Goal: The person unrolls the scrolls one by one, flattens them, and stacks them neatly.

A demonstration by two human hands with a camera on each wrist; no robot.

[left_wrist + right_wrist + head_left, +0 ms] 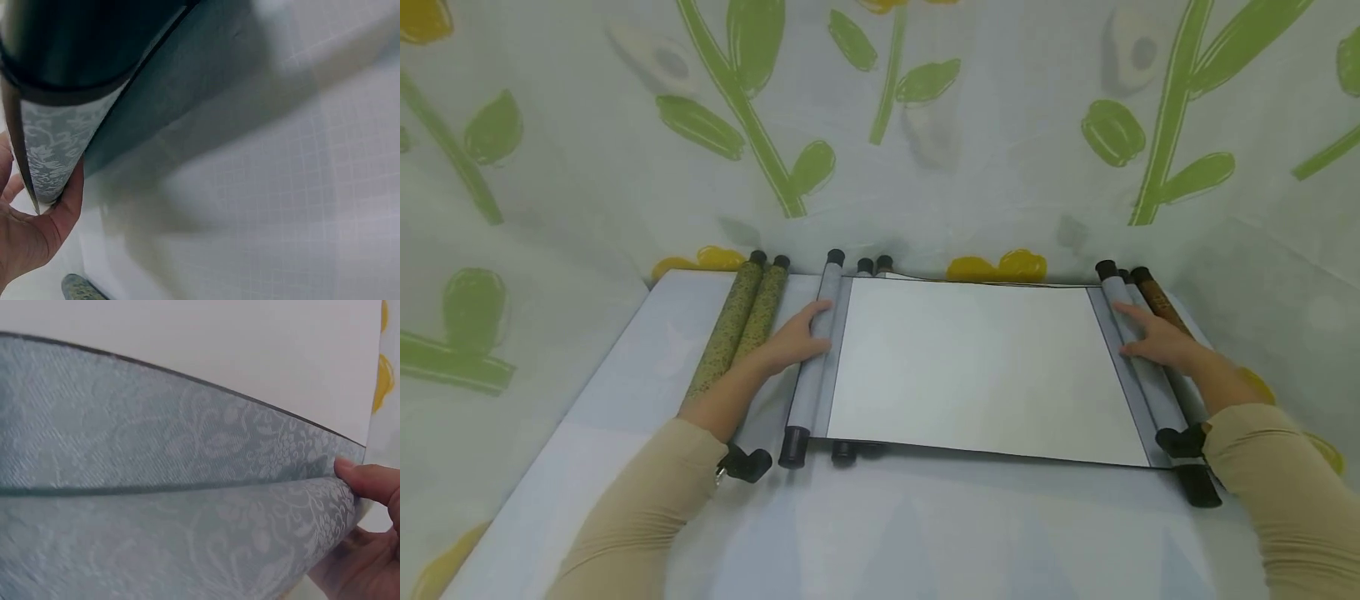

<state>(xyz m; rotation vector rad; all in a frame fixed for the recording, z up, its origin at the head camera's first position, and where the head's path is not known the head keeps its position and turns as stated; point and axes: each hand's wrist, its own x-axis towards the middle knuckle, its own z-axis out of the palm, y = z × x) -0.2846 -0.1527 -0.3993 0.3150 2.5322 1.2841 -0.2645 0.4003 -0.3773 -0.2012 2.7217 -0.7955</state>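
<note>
A blank scroll [985, 367] is partly unrolled across the table, with a white panel between grey-blue borders and a roll with black end knobs on each side. My left hand [796, 337] grips the left roll [807, 400]; in the left wrist view, thumb and fingers [70, 200] curve round its patterned cloth, below a large black knob [69, 50]. On the other side, my right hand [1157, 340] holds the right roll [1150, 392]. The right wrist view shows its thumb [369, 478] on top of the floral cloth [206, 531] and the other fingers underneath.
Two green-yellow speckled rolls [724, 321] lie left of the scroll, under my left forearm. Black-knobbed roll ends [844, 454] stick out beneath the scroll. A brown-patterned roll [1159, 300] lies at the right. A leaf-printed white sheet [1000, 183] hangs behind the table [610, 367].
</note>
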